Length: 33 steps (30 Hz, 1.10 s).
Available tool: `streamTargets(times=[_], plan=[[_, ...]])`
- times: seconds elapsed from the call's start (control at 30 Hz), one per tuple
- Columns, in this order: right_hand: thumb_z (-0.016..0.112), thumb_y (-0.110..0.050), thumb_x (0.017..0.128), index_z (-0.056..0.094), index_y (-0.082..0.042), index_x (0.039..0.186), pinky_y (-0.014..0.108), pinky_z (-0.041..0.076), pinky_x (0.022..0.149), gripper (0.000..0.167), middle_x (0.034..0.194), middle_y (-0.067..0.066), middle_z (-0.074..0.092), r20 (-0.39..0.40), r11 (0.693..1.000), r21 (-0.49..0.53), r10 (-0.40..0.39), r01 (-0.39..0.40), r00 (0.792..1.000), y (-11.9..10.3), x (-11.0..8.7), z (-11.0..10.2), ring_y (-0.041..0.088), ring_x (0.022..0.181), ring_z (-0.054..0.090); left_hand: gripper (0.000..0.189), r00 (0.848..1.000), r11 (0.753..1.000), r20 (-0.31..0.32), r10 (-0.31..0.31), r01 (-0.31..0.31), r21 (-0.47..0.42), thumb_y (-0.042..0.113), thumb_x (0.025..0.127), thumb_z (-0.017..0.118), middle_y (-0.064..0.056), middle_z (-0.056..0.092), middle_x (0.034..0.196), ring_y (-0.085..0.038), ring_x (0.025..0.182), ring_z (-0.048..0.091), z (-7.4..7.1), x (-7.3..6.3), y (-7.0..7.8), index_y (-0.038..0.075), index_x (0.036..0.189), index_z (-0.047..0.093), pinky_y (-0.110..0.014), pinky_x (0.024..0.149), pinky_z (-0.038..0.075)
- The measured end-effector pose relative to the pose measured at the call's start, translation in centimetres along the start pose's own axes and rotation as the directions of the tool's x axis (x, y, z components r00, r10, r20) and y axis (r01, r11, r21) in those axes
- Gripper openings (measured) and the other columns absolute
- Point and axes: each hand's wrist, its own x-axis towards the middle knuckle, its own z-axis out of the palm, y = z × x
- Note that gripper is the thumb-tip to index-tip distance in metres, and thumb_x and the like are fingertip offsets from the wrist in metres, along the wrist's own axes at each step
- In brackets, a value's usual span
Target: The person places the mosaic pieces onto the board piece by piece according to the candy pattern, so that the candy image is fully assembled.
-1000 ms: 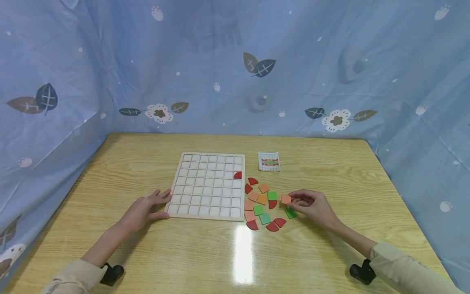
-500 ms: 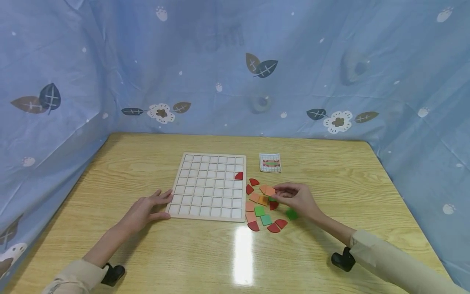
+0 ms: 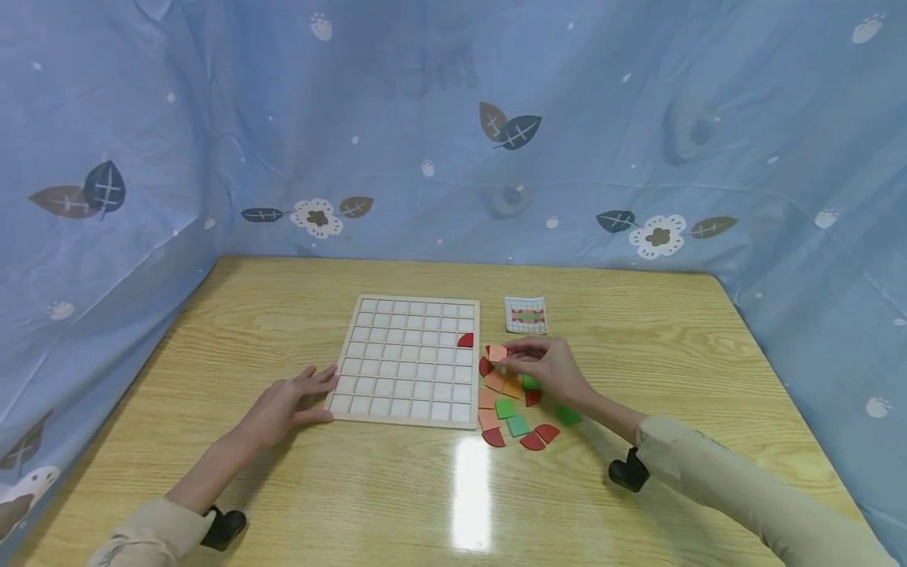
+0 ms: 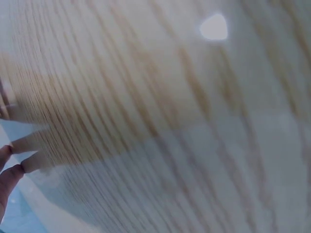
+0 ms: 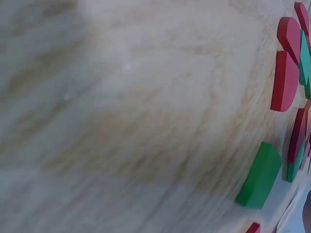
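Observation:
In the head view a square wooden grid board [image 3: 401, 423] lies flat, with one red quarter-circle tile [image 3: 465, 340] in a right-hand cell. My left hand [image 3: 286, 403] rests at the board's lower left corner, fingers and thumb extended against its edge. Between the thumb and fingers of my right hand [image 3: 553, 368] is a pinched orange square tile [image 3: 498, 353], held over the loose tiles right of the board. The left wrist view catches only fingertips [image 4: 8, 177] at its left edge. In the right wrist view the held tile is out of sight.
Right of the board lie several loose tiles: orange squares [image 3: 486, 398], green squares [image 3: 505, 407] and red quarter-circles [image 3: 494, 437]. A green tile [image 5: 260, 175] stands out in the right wrist view. Behind them lies a small printed pattern card [image 3: 526, 315]. Blue patterned cloth [image 3: 425, 220] surrounds the table.
My right hand has carried the orange square tile leftward and away from me, from the right side of the loose tiles toward the board. The left hand keeps its place at the board.

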Motion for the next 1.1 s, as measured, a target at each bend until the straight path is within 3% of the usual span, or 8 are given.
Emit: streamTargets(times=[0.27, 0.53, 0.77, 1.1], plan=[[0.073, -0.004, 0.084, 0.069, 0.009, 0.109, 0.030, 0.057, 0.073, 0.028, 0.103, 0.022, 0.069, 0.043, 1.000, -0.004, -0.013, 0.013, 0.999, 0.0, 1.2, 1.1, 0.027, 0.087, 0.071, 0.064, 1.000, 1.000, -0.003, -0.001, 0.001, 0.001, 0.020, 0.080, 0.075, -0.018, 0.043, 0.143, -0.048, 0.133, 0.031, 0.0, 0.0, 0.1, -0.004, 0.134, 0.051, -0.063, 0.099, 0.035], [0.075, -0.008, 0.083, 0.072, 0.002, 0.106, 0.024, 0.056, 0.068, 0.025, 0.092, 0.012, 0.072, 0.047, 0.984, -0.146, -0.098, 0.104, 0.994, 0.3, 1.9, 2.4, 0.020, 0.078, 0.070, 0.065, 1.000, 1.000, 0.000, 0.002, -0.002, 0.008, 0.022, 0.081, 0.075, -0.018, 0.043, 0.143, -0.048, 0.133, 0.031, 0.1, 0.0, -0.1, -0.004, 0.135, 0.051, -0.063, 0.099, 0.036], [0.075, -0.005, 0.082, 0.073, 0.004, 0.101, 0.022, 0.055, 0.064, 0.021, 0.092, 0.013, 0.072, 0.049, 0.963, -0.206, -0.166, 0.173, 0.985, 0.2, 2.3, 3.4, 0.019, 0.073, 0.069, 0.064, 1.000, 1.000, -0.003, 0.004, -0.004, 0.001, 0.020, 0.080, 0.075, -0.018, 0.043, 0.143, -0.048, 0.133, 0.031, 0.2, 0.0, -0.1, -0.004, 0.135, 0.050, -0.063, 0.100, 0.034], [0.076, -0.006, 0.081, 0.075, 0.002, 0.098, 0.021, 0.052, 0.062, 0.018, 0.089, 0.011, 0.070, 0.021, 0.943, -0.290, -0.164, 0.163, 0.986, -0.2, 2.6, 4.0, 0.016, 0.070, 0.065, 0.064, 1.000, 1.000, -0.006, -0.002, 0.002, -0.015, 0.020, 0.081, 0.075, -0.018, 0.042, 0.143, -0.048, 0.133, 0.030, 0.2, 0.0, -0.1, -0.004, 0.135, 0.050, -0.064, 0.100, 0.034]])
